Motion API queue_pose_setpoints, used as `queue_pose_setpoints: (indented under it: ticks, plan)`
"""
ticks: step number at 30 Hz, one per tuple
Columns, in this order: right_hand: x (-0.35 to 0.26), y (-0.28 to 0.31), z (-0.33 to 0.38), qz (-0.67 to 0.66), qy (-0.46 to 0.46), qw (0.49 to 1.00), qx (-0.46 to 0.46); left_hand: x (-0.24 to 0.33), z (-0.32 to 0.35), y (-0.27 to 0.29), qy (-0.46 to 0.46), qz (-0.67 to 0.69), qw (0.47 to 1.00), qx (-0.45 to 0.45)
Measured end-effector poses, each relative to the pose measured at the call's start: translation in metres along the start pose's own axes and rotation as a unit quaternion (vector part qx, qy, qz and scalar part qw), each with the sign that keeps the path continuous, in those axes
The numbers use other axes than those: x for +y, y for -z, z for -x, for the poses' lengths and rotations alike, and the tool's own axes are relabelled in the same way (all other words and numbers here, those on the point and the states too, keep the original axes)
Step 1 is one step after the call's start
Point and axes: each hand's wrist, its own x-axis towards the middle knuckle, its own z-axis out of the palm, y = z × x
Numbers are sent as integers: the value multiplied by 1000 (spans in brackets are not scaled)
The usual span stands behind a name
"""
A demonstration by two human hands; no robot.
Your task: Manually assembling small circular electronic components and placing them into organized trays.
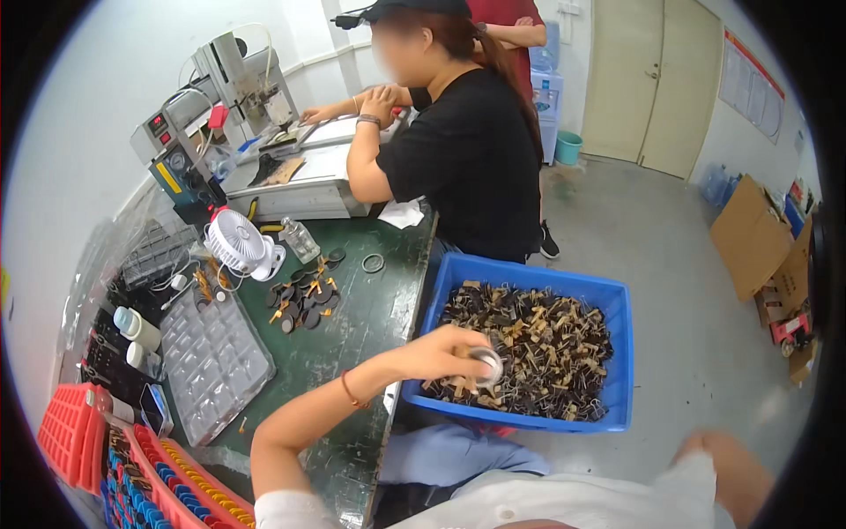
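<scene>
Left hand (445, 351) reaches from the green table (370, 326) over the blue bin (617, 353), fingers clamped on a small silvery ring-shaped part (486, 364), apparently metal. It looks light, rigid and smooth; grip on the rim suits it. The bin holds loose black-and-tan components (546, 344), small and angular. Right hand lies outside the view; only the arm shows.

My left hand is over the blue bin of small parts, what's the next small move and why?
Probably draw the left hand back from the blue bin toward the green table. The fingers already seem closed around a small round silvery piece above the heap of dark and tan parts, and the clear tray and loose dark discs lie on that table.
</scene>
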Motion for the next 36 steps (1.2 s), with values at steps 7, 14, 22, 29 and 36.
queue_pose_setpoints:
  ticks: [7, 14, 22, 29, 36]
  plan:
    - [340, 38, 139, 313, -406, 858, -25, -15, -10, 10, -1, 163, 966, 199]
    - [359, 4, 208, 284, -587, 753, -95, -77, -12, -1, 72, 275, 936, 206]
    - [291, -47, 185, 6, -577, 816, -7, -92, 5, -22, 54, 252, 917, 304]
    - [269, -65, 191, -78, -604, 791, 61, -108, 10, -41, -30, 179, 918, 353]
    - [261, -67, 194, -83, -592, 799, 68, -110, 15, -45, -107, 153, 914, 360]
